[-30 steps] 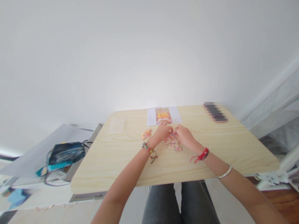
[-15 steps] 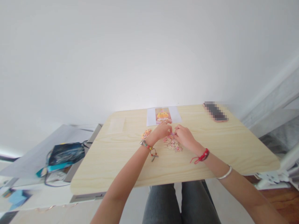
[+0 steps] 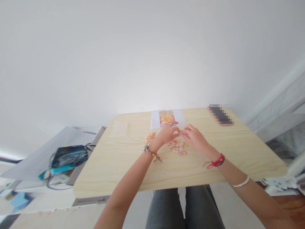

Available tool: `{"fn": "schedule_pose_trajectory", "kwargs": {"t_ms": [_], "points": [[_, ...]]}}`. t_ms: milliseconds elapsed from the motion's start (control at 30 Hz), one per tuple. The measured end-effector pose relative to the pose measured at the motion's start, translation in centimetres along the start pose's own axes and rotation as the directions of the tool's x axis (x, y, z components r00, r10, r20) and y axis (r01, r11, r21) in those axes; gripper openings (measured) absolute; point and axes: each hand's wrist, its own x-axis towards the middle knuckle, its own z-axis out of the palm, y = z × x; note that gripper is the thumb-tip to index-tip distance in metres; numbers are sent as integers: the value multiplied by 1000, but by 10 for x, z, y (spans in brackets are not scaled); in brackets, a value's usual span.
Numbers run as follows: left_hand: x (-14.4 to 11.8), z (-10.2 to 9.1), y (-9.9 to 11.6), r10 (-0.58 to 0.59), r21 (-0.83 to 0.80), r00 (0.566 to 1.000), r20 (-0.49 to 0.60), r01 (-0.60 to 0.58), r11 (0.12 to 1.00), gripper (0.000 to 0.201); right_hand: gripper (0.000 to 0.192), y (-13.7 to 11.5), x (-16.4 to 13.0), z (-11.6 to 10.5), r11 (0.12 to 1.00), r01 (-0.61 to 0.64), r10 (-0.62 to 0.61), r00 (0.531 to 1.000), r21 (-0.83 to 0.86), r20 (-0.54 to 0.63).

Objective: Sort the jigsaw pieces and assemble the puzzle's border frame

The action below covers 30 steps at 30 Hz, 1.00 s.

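A pale wooden table [image 3: 124, 165] carries puzzle pieces [image 3: 176, 146], a picture sheet [image 3: 166, 118] and a phone [image 3: 220, 115].

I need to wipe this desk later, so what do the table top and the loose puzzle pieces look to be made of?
The table top looks like pale wood or wood-look laminate, matt, with visible grain lines. The puzzle pieces seem printed cardboard or thin wood; they are too small to tell which, though they lie flat and show pink and yellow print.

Head view; faces forward-down over table [image 3: 133, 171]; near, single view
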Motion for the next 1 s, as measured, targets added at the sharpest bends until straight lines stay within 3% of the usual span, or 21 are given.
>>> {"fn": "schedule_pose_trajectory", "kwargs": {"t_ms": [233,500,767,900,1000], "points": [[9,14,23,-33,59,998,-60,36,998,10,20,20,-16,-4,999,-32,34,995,21,-89],[19,30,38,-110,137,994,-24,112,984,15,17,45,-26,0,997,-34,32,999,-67,-38],[1,17,22,-193,133,980,-40,196,972,19,18,51,-30,1,993,-104,102,994,-51,-28],[-10,7,11,-246,142,969,-35,249,958,17,20,36,-27,-2,996,-87,87,996,8,-18],[-15,4,8,-273,147,961,-37,275,950,17,19,20,-20,0,998,-15,12,999,63,53]]}}
